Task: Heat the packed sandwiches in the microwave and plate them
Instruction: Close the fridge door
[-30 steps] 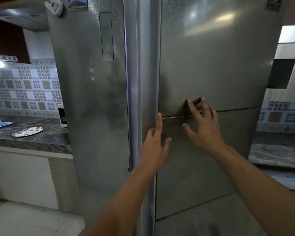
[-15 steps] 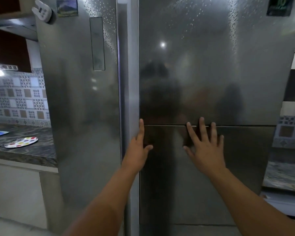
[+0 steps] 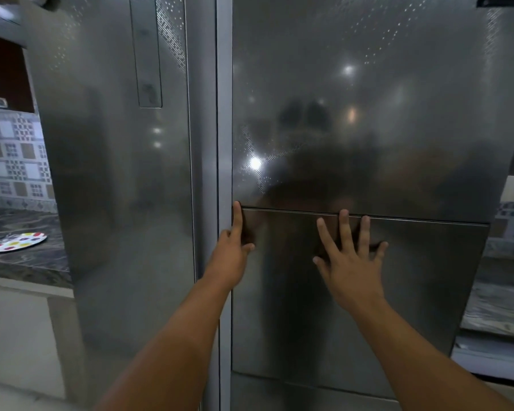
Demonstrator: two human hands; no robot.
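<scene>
Currently our left hand (image 3: 233, 247) and right hand (image 3: 349, 258) lie flat and released on the fridge door (image 3: 359, 292), grasping nothing. Sandwiches not visible; presumably inside. Risk: fingertips slide on the smooth steel at the seam, so the door stays shut. Plate (image 3: 14, 241) waits on bench (image 3: 27, 264), well apart.
</scene>
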